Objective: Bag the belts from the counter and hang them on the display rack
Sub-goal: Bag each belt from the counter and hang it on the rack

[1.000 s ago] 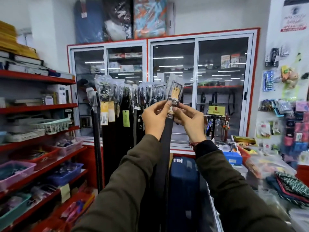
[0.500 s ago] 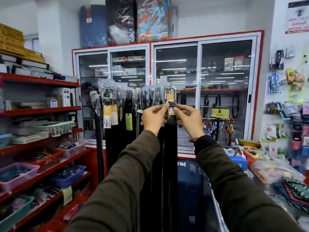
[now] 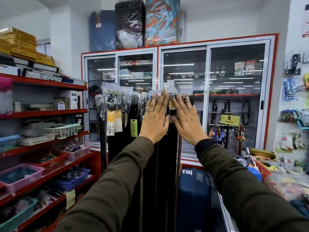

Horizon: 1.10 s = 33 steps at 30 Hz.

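Note:
A row of dark belts in clear plastic bags (image 3: 117,104) hangs from a display rack bar (image 3: 192,94) in front of a glass cabinet. The newest bagged belt (image 3: 172,108), with a gold buckle, hangs at the right end of the row, between my hands. My left hand (image 3: 155,118) is flat with fingers spread, just left of that belt. My right hand (image 3: 187,121) is likewise flat and spread, just right of it. Neither hand grips anything. The belt straps drop down behind my forearms.
Red shelves with plastic baskets (image 3: 21,173) line the left. A blue suitcase (image 3: 194,198) stands below the rack. The counter (image 3: 284,178) at right is cluttered with packaged goods. A keychain stand (image 3: 229,131) sits right of the belts.
Both hands have let go of the bagged belt, which now hangs on the rack. The fingers have opened flat and spread on either side of it.

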Each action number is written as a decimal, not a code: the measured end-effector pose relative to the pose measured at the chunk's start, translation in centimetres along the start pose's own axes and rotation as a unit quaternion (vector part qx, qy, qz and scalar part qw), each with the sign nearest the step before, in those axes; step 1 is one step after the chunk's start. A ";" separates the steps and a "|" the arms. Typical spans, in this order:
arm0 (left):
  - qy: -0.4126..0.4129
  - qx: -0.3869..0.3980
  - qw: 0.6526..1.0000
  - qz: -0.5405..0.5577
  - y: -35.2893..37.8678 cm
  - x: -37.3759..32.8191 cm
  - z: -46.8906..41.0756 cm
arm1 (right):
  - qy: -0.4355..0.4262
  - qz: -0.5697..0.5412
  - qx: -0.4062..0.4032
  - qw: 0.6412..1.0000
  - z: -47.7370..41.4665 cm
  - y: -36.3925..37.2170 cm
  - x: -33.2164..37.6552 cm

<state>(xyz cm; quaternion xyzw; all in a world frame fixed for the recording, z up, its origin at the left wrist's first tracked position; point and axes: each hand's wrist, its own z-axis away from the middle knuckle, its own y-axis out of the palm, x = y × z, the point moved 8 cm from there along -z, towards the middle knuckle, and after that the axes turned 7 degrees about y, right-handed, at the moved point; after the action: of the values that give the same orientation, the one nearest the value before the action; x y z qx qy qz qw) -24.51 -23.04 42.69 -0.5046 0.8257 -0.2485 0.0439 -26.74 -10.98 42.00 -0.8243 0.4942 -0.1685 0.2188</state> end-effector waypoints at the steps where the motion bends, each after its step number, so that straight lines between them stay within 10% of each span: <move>1: -0.001 0.018 1.000 -0.008 0.5 0.6 -0.1 | -0.001 0.004 0.003 1.000 -0.4 0.5 -0.1; 17: 0.018 -0.075 0.986 -0.150 -5.1 7.0 3.3 | 0.112 -0.094 -0.191 0.971 1.5 0.9 6.4; 22: -0.071 -0.138 0.980 -0.122 -9.7 13.1 6.9 | 0.043 -0.080 -0.157 0.983 -0.3 3.1 13.5; 33: -0.057 -0.020 0.997 -0.047 -5.6 17.8 8.8 | -0.045 0.088 -0.083 0.992 -3.5 9.2 19.5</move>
<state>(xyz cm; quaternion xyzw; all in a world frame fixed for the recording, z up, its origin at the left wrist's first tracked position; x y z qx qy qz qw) -25.84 -43.52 40.75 -0.5573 0.8017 -0.2046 0.0695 -26.44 -32.83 41.32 -0.7996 0.5668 -0.0697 0.1858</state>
